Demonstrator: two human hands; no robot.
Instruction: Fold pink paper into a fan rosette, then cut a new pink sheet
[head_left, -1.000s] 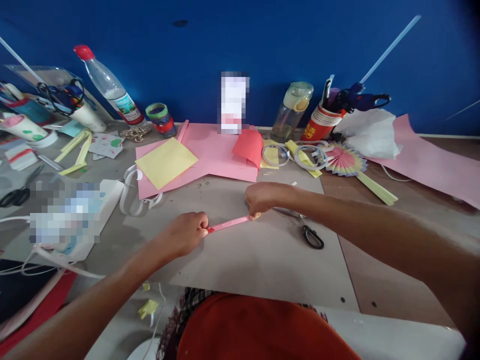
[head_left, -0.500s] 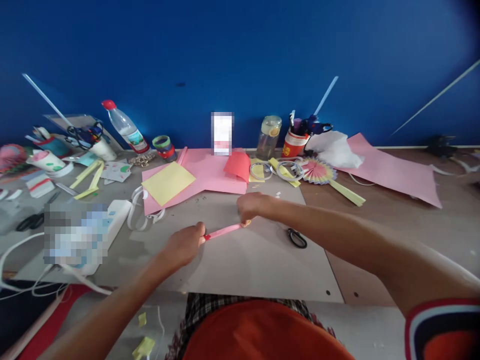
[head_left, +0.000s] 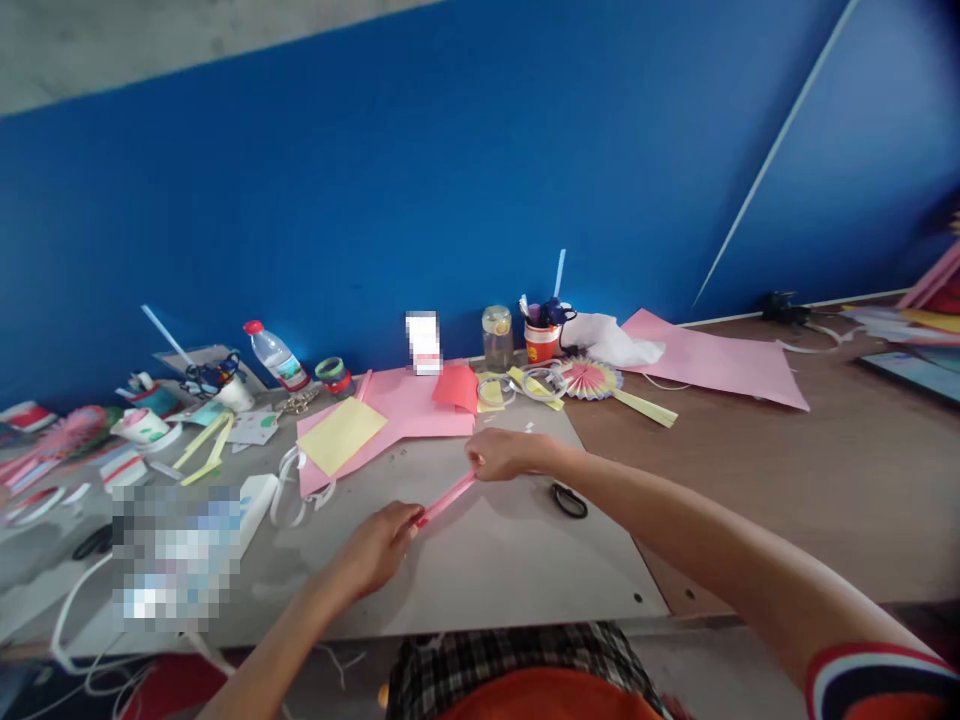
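Observation:
A narrow pink paper strip, reddish at its left end, is stretched at a slant above the grey board. My left hand pinches its lower left end. Its upper right end is in the closed fingers of my right hand. Black-handled scissors lie just right of and below my right hand, their blades mostly hidden by the forearm. Beyond my hands a pink sheet lies flat, with a yellow sheet and a curled red piece of paper on it.
At the back stand a water bottle, a glass jar and a red cup of pens. A pleated paper fan and a pink sheet lie to the right. A power strip with white cables sits at left.
The camera view has tilted and shifted, so the table appears lower and more of the right side shows. Both hands still hold the strip, which now slants more steeply.

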